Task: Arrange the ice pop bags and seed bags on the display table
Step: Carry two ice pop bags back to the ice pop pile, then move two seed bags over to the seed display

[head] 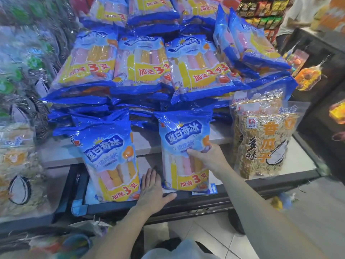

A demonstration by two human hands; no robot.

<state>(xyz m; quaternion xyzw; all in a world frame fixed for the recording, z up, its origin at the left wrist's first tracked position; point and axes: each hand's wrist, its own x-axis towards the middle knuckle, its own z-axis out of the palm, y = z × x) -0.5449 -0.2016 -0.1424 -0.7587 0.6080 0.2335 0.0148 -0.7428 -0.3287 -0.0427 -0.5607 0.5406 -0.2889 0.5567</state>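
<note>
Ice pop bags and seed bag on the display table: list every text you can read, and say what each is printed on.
"夏日奇冰": front right ice pop bag, which the right hand holds, and front left ice pop bag.
"加送3支": yellow band on both front bags and on the stacked ice pop bags.
"香瓜子" and "多味": seed bag.
Smaller print on all the bags is too small or blurred to read.
</note>
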